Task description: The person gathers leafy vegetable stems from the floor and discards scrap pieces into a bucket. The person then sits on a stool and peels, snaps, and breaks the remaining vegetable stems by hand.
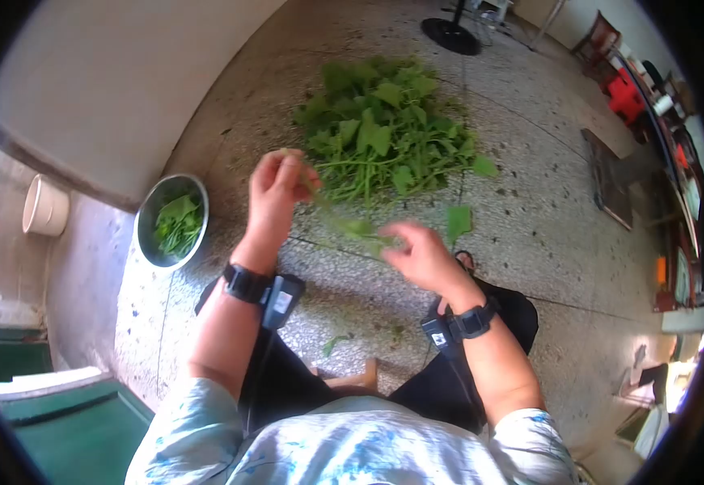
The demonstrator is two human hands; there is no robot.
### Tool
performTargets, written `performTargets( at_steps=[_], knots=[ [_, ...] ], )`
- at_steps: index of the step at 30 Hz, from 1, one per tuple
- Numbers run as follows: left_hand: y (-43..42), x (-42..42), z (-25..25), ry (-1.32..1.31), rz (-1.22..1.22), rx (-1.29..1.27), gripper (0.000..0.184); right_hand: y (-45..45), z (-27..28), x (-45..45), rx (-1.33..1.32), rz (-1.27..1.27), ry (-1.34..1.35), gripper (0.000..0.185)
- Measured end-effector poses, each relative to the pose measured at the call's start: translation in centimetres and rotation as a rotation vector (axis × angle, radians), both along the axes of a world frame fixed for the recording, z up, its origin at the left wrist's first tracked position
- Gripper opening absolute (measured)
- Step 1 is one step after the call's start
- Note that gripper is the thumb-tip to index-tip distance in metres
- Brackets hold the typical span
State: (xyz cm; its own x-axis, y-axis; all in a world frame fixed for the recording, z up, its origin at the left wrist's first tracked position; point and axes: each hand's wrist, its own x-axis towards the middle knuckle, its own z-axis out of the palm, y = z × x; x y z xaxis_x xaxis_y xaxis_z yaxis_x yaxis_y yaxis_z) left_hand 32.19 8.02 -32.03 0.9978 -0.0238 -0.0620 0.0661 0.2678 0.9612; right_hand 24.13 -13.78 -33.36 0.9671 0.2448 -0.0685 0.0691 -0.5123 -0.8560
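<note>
Between my two hands stretches a green leafy stem (344, 224), smeared by motion. My left hand (275, 182) pinches its upper end, near the left edge of the heap. Fingers of my right hand (416, 255) are closed on the lower end, to the right and nearer my body. Just beyond them a large heap of leafy green stems (384, 133) lies on the speckled floor. To the left stands a metal bowl (143, 234) holding some picked greens (178, 226). A single loose leaf (458, 221) lies beyond my right hand.
Leaf scraps (334, 344) lie on the floor (530, 234) by my knees. Part of a wooden stool (360, 377) shows under me. A white bucket (45, 205) is at far left, a black stand base (450, 36) behind the heap, and a red item (625, 97) at right.
</note>
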Motion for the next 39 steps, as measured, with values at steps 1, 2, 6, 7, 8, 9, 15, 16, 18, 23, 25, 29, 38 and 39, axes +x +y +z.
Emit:
performTargets(
  at_steps=[1,2,6,7,8,9,15,16,18,23,25,29,38,39],
  knots=[
    [-0.5,-0.2,0.2,0.021,-0.056,-0.089,0.021,0.7,0.6,0.6,0.010,0.013,0.005,0.034],
    [-0.8,-0.2,0.1,0.028,-0.102,-0.136,0.021,1.5,1.5,1.0,0.030,-0.060,-0.120,0.034],
    [-2.0,-0.9,0.5,0.055,-0.221,-0.358,0.021,3.4,2.4,2.0,0.064,-0.059,-0.327,0.023],
    [-2.1,-1.0,0.4,0.061,-0.218,-0.359,0.021,3.6,2.1,2.2,0.018,0.020,-0.404,0.020],
    [-2.1,-1.1,0.5,0.077,-0.224,-0.388,0.022,3.8,1.9,2.0,0.074,-0.004,-0.330,0.013],
    [-2.2,-1.1,0.7,0.093,-0.229,-0.418,0.023,3.9,2.1,2.0,0.074,0.000,-0.326,0.013],
    [-2.5,-1.9,1.5,-0.013,-0.450,0.069,0.020,3.3,2.4,2.0,0.118,-0.026,-0.091,0.010],
    [-2.5,-2.0,1.5,-0.008,-0.447,0.065,0.020,3.2,2.0,2.1,0.131,-0.031,-0.103,0.010],
    [-2.4,-2.0,1.7,-0.018,-0.437,0.078,0.020,3.0,1.8,2.2,0.143,-0.034,-0.113,0.011],
    [-2.2,-2.2,2.4,-0.035,-0.499,0.120,0.019,3.4,2.0,2.5,0.589,-0.003,0.078,0.013],
    [-2.2,-2.3,2.9,-0.097,-0.482,0.160,0.018,3.3,1.7,2.4,0.537,0.011,0.104,0.012],
    [-2.1,-2.2,2.2,-0.077,-0.421,0.194,0.014,3.6,1.9,2.2,0.552,-0.058,0.116,0.013],
    [-2.3,-2.9,1.8,-0.075,-0.313,0.212,0.009,2.3,2.4,2.5,0.826,-0.183,-0.014,0.013],
    [-2.4,-3.0,1.9,-0.325,-0.274,0.419,0.009,2.2,2.5,2.5,0.817,-0.150,0.005,0.013]
  ],
)
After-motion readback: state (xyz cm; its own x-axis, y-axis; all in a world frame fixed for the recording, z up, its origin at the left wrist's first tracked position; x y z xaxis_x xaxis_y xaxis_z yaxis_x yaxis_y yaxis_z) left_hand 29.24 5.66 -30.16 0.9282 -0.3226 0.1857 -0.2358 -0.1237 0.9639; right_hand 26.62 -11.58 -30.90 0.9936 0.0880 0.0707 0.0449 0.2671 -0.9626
